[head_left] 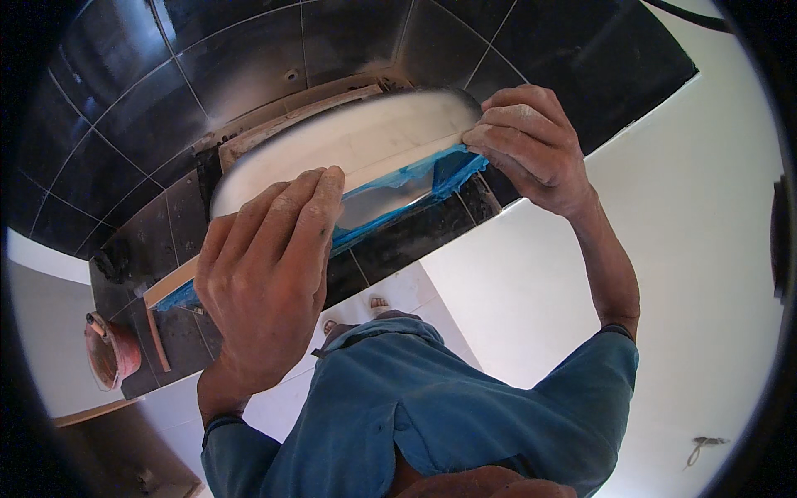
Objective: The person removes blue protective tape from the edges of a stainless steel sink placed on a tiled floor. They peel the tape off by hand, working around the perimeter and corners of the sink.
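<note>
Between my hands is a long, pale, sink-like piece (332,149) with a rounded outline, tilted over the black-tiled counter. Crinkled blue plastic film (455,170) runs along its near edge, next to a shiny, metal-looking strip. My left hand (270,278) is bent over the near edge at the left, its thumb hidden. At the right end, my right hand (535,149) pinches the corner of the piece beside the film. Behind and partly beneath it shows a rough-edged opening (286,108) in the counter. The piece hides most of that opening.
Black tiles (241,62) cover the wall behind, with a small round fitting (291,75) in it. A reddish bucket (124,353) stands at the counter's left end, near a thin brown strip (158,340). A white wall (689,249) rises on the right.
</note>
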`<state>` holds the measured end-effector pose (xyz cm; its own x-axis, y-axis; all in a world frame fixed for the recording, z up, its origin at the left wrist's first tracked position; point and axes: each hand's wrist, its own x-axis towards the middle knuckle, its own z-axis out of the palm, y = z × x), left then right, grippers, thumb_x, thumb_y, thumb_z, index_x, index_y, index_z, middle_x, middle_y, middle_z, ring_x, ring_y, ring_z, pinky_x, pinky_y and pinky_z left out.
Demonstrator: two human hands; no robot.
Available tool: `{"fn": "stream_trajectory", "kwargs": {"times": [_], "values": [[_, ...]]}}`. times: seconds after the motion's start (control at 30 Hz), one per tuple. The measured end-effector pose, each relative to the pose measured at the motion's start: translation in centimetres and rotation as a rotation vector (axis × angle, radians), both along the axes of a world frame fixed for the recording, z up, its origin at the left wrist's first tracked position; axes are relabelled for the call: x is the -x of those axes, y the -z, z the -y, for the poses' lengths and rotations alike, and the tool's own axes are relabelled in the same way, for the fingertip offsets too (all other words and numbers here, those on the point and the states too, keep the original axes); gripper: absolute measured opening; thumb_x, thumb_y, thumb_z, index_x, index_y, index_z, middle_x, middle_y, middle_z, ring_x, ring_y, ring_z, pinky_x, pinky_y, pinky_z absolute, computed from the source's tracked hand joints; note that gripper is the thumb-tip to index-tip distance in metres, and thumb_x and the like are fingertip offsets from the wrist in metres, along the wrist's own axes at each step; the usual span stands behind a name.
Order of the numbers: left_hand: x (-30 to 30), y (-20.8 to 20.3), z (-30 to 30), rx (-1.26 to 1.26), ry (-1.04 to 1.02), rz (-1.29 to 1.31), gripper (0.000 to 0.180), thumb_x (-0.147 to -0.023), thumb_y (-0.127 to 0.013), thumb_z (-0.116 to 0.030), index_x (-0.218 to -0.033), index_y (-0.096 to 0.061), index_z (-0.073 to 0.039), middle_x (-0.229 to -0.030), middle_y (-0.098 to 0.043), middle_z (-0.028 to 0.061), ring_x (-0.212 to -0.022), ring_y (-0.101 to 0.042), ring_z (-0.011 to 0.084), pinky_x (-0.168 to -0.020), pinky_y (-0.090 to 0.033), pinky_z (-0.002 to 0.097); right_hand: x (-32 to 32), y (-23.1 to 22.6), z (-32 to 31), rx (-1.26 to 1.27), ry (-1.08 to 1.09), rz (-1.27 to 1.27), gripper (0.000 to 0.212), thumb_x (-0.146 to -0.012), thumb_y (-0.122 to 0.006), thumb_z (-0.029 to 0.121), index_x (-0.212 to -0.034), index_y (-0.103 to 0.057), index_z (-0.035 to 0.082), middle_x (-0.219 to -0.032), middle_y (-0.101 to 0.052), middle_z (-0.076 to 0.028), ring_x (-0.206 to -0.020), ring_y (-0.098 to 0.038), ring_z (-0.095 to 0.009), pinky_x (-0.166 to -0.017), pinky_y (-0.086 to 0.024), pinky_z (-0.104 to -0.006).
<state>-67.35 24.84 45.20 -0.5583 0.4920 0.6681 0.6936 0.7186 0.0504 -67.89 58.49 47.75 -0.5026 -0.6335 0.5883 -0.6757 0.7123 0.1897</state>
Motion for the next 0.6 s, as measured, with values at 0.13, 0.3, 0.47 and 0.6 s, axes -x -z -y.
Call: {"fn": "stream_trajectory", "kwargs": {"times": [0.13, 0.3, 0.47, 0.6], "values": [[0.1, 0.3, 0.3, -0.004, -0.002, 0.014, 0.039, -0.095, -0.075, -0.019, -0.134, -0.069, -0.019, -0.125, -0.075, 0.0039, -0.114, -0.072, 0.0216, -0.089, -0.055, 0.0379, -0.5, 1.4, 1.0, 0.036, 0.087, -0.060, 0.029, -0.083, -0.082, 0.014, -0.110, -0.070, 0.011, -0.113, -0.065, -0.008, -0.112, -0.065, -0.027, -0.096, -0.052, -0.0459], [-0.2, -0.6, 0.0, -0.011, 0.011, 0.038, 0.035, -0.093, -0.076, -0.014, -0.127, -0.073, -0.015, -0.120, -0.078, 0.0052, -0.111, -0.075, 0.0224, -0.086, -0.056, 0.0378, -2.7, 5.3, 0.8, 0.012, 0.176, -0.299, 0.033, -0.080, -0.084, 0.011, -0.109, -0.069, 0.009, -0.110, -0.061, -0.009, -0.111, -0.065, -0.027, -0.099, -0.052, -0.0493], [-0.2, -0.4, -0.1, -0.016, 0.020, 0.013, 0.033, -0.093, -0.076, -0.013, -0.125, -0.074, -0.013, -0.118, -0.079, 0.0061, -0.109, -0.076, 0.0230, -0.085, -0.057, 0.0379, -3.7, 5.8, 0.9, 0.112, 0.155, -0.167, 0.039, -0.083, -0.083, 0.011, -0.120, -0.070, 0.006, -0.115, -0.064, -0.011, -0.109, -0.064, -0.028, -0.101, -0.051, -0.0471], [-0.1, -0.3, -0.1, -0.003, 0.001, -0.002, 0.033, -0.094, -0.075, -0.014, -0.127, -0.074, -0.013, -0.119, -0.079, 0.0064, -0.111, -0.075, 0.0227, -0.086, -0.057, 0.0382, -3.1, 3.9, 0.6, 0.318, 0.280, -0.130, 0.040, -0.087, -0.081, 0.013, -0.125, -0.072, 0.008, -0.122, -0.067, -0.009, -0.110, -0.063, -0.029, -0.102, -0.049, -0.0437]]}}
